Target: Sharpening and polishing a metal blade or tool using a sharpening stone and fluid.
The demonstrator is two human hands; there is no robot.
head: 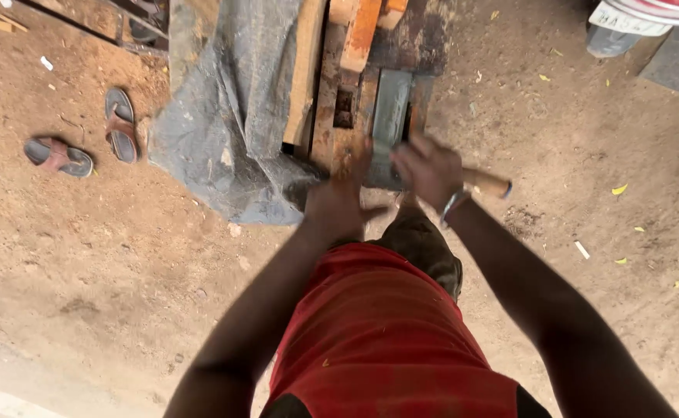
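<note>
your right hand [426,166] grips a wooden handle [488,183]. your left hand [338,197], blurry, i cannot tell its grip, rests by the grey block [390,116]. hold steady.

White lettered plate [625,19], top right

both arms stretched forward, hands blurred

the left hand [339,193] and right hand [426,169] reach out side by side, close together. the right fingers curl; the left hand's grip cannot be made out. a band circles the right wrist.
</note>
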